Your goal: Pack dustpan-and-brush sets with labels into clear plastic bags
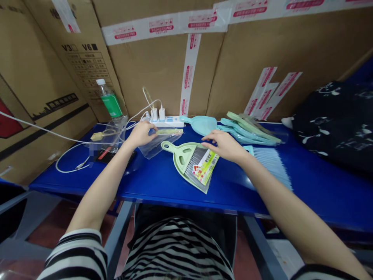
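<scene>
A light green dustpan [178,152] lies on the table with a grey-bristled brush [194,155] nested in it. A yellow-green label card [205,167] lies across the bristles. Above the card's upper corner is my right hand [225,146], its thumb and fingers apart; whether it touches the card is unclear. To the left, my left hand [141,134] is at a clear plastic bag [153,147] with a yellow-green top strip, thumb and forefinger apart. Its other fingers are partly hidden. A blue-bristled brush [271,163] lies right of my right wrist.
Behind are a blue dustpan [202,125], a stack of blue and green dustpans [247,132] and a power strip [171,121] with white cables. A bottle [110,101] stands back left; a black patterned fabric item [335,124] sits right. Cardboard walls [157,74] enclose the table.
</scene>
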